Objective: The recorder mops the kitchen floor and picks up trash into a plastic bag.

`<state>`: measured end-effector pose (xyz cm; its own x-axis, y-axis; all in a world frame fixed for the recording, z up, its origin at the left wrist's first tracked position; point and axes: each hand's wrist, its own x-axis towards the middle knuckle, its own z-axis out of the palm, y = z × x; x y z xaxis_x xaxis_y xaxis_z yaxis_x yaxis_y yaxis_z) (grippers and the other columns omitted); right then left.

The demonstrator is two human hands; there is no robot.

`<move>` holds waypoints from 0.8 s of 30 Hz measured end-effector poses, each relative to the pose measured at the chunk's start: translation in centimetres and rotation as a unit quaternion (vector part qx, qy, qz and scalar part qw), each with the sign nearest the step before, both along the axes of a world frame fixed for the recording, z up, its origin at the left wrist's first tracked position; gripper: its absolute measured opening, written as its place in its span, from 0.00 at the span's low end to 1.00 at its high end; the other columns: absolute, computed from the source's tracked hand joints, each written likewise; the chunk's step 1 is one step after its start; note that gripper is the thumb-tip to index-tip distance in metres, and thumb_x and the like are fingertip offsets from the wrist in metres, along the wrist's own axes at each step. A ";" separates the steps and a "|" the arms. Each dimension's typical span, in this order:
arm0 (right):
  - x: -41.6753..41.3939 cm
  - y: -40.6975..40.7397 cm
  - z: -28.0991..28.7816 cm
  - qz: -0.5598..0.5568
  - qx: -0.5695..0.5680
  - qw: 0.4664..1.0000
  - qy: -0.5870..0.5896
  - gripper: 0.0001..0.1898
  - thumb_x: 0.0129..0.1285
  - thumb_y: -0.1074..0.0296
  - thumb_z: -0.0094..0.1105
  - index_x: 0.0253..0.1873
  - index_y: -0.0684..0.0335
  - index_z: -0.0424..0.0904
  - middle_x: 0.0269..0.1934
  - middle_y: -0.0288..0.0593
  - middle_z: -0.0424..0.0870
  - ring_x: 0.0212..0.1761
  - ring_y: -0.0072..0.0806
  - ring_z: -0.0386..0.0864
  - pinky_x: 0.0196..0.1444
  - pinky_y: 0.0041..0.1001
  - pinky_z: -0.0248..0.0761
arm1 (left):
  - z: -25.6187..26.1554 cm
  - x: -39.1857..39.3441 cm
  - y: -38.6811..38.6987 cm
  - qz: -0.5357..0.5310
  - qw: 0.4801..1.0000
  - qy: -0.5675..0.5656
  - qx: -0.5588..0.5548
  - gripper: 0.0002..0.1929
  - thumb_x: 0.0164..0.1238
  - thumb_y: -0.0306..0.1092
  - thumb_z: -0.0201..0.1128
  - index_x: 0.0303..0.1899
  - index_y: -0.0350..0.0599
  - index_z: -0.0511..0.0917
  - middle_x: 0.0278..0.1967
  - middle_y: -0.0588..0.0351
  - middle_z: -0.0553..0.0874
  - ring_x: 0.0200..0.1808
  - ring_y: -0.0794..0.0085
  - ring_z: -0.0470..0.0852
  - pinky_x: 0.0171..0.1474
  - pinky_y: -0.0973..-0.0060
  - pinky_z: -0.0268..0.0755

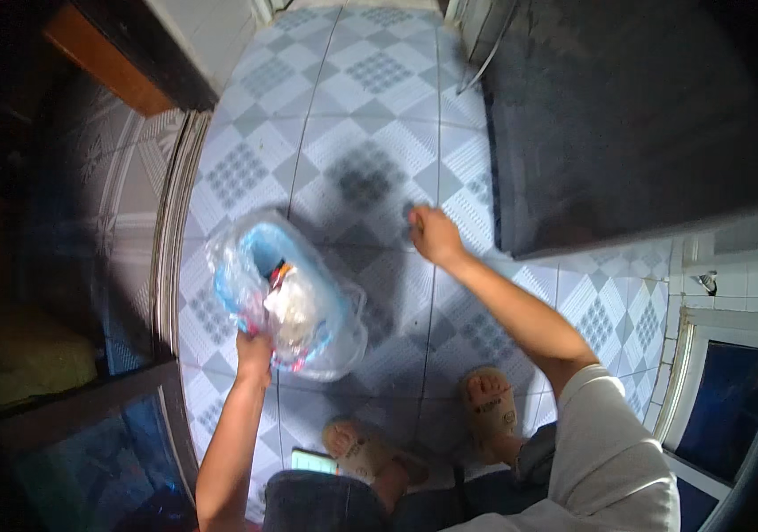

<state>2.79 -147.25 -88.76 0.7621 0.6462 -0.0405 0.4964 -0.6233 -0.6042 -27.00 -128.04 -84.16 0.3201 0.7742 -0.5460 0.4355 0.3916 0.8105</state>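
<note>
My left hand (256, 356) grips the near rim of a light blue plastic waste bin (266, 249), where the clear plastic bag (332, 339) lining it is bunched up. The bin leans over the tiled floor, its mouth facing me. Inside lie crumpled white waste (292, 306) and a few red and orange wrappers (279, 272). Off to the right, apart from the bin, my right hand (435, 236) is held over the tiles with its fingers curled in. Nothing shows in it.
Patterned floor tiles (372, 70) run away from me. A large dark-sided appliance or cabinet (618, 133) stands at right, a sliding-door track (172, 239) at left. By my sandalled left foot (355, 449) lies a lit phone-like screen (312, 461). White-framed dark panels (725, 405) are at lower right.
</note>
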 end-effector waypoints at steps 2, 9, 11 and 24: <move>-2.2 4.0 6.7 0.045 0.154 0.987 -0.001 0.10 0.51 0.73 0.52 0.40 0.62 0.72 0.35 0.50 0.77 0.37 0.46 0.75 0.39 0.37 0.68 | -0.5 0.3 0.5 -0.017 1.000 -0.007 0.006 0.18 0.49 0.22 0.49 0.46 0.31 0.69 0.33 0.52 0.76 0.31 0.71 0.75 0.31 0.75 0.67; -8.7 10.0 13.1 0.219 0.246 0.941 -0.074 0.11 0.51 0.73 0.54 0.42 0.62 0.73 0.35 0.47 0.75 0.42 0.43 0.72 0.45 0.35 0.67 | -0.6 2.0 0.5 -0.031 0.998 0.013 -0.045 0.21 0.54 0.22 0.49 0.52 0.31 0.63 0.45 0.44 0.75 0.42 0.65 0.77 0.46 0.72 0.69; -7.9 9.2 12.4 0.206 0.228 0.951 -0.040 0.12 0.51 0.73 0.53 0.42 0.62 0.73 0.38 0.48 0.74 0.45 0.44 0.71 0.47 0.37 0.66 | 0.1 0.6 1.0 -0.032 0.998 0.026 -0.055 0.19 0.56 0.27 0.55 0.50 0.32 0.64 0.42 0.46 0.75 0.39 0.68 0.76 0.40 0.73 0.70; -9.1 5.9 5.1 0.201 -0.047 0.933 0.296 0.33 0.46 0.55 0.62 0.53 0.74 0.64 0.53 0.67 0.67 0.56 0.51 0.68 0.55 0.37 0.62 | 3.1 -0.1 0.8 -0.038 0.997 0.063 0.000 0.21 0.53 0.40 0.63 0.44 0.38 0.67 0.36 0.55 0.78 0.36 0.71 0.77 0.35 0.74 0.69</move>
